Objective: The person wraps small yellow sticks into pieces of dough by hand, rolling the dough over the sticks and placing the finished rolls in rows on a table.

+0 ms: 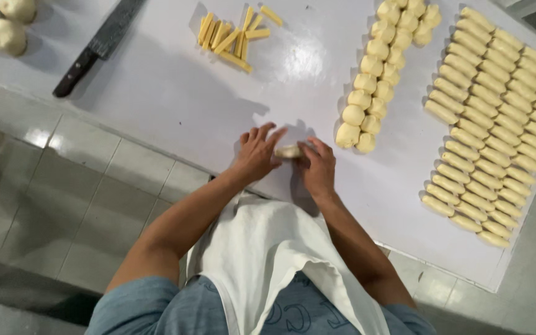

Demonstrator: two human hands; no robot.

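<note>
While resting on the white work table [175,93], the soft, light dough piece [288,151] is being pinched at its ends by the left hand [257,155] and right hand [317,169], probably deforming easily.

Most of the dough piece [288,151] is covered by the fingers [267,138] of the left hand [257,155] and the right hand [318,169], so only a pale strip shows and its shape cannot be told. The dough balls [5,34] at the top left, the knife [97,46] blade, and the rows of dough rolls [494,124] on the right are cut off by the picture's edges. The white table [175,99] runs out of view at top and right, and the apron [268,260] hides its near edge.
</note>
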